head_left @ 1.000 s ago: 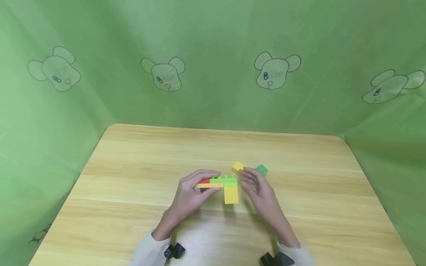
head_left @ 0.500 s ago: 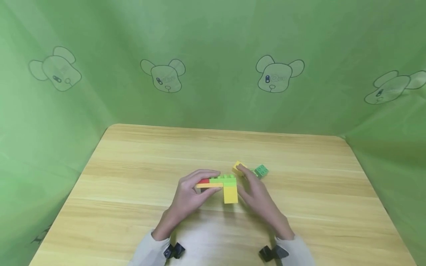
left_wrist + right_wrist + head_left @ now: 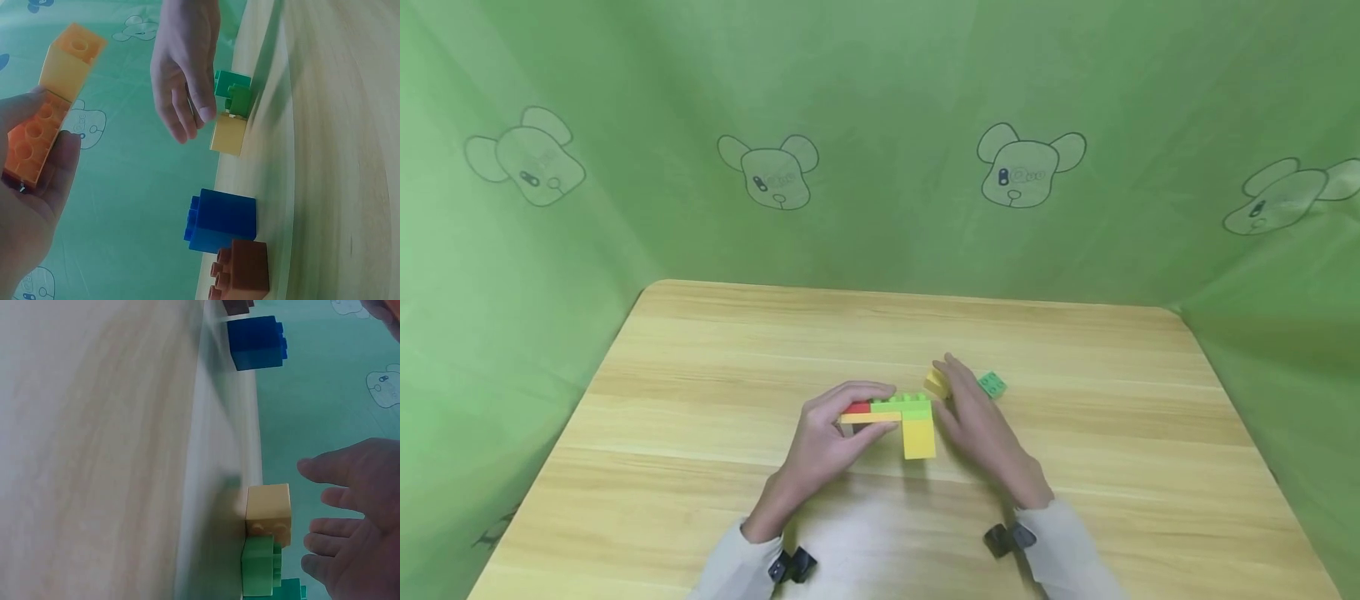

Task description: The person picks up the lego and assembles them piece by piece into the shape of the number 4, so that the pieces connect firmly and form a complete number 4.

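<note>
Plainly, the left hand (image 3: 827, 429) pinches a joined build of red, lime-green, orange and yellow plastic bricks (image 3: 918, 438) between thumb and fingers, raised above the pale wooden table (image 3: 700, 358). The right hand (image 3: 985, 427), fingers loosely extended and thumb apart, holds nothing just above a loose square yellow brick (image 3: 937, 383). It reaches further forward than half a second ago; the left grip looks unchanged.

Your left sleeve (image 3: 737, 560) is pale grey and plain; just right of it is one small black angular device (image 3: 792, 567); farther right, a similar black device (image 3: 1009, 538) and your matching right sleeve (image 3: 1066, 552).
</note>
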Motion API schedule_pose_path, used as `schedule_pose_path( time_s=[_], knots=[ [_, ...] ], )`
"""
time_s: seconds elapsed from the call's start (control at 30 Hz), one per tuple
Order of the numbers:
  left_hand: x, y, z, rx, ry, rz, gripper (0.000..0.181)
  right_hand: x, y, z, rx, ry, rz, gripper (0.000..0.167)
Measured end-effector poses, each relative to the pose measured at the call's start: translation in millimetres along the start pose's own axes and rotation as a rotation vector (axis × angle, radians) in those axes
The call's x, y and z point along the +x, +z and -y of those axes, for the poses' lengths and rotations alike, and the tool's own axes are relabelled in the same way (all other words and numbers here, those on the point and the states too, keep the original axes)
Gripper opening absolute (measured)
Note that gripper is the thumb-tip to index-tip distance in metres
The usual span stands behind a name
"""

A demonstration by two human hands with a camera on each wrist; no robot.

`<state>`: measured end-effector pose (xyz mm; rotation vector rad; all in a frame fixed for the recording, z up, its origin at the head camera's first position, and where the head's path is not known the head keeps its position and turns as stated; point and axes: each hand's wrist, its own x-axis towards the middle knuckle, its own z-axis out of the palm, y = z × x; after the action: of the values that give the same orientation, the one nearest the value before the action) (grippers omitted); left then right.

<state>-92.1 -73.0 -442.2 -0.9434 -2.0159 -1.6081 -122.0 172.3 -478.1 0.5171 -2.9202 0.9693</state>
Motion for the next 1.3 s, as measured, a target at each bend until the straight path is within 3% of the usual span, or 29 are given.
schedule_pose_path(
  time_s=[0.5,1.3],
  knots=[
    [-3.5,1.7,-1.9,-0.009,-0.023,0.009,0.039,10.9,6,-7,-0.095,-0.022,0.053,0.058],
    [0.5,-0.2,-9.2,-0.014,-0.066,-0.011,0.037,8.7,1,-7,-0.096,-0.029,0.024,0.046]
  ],
)
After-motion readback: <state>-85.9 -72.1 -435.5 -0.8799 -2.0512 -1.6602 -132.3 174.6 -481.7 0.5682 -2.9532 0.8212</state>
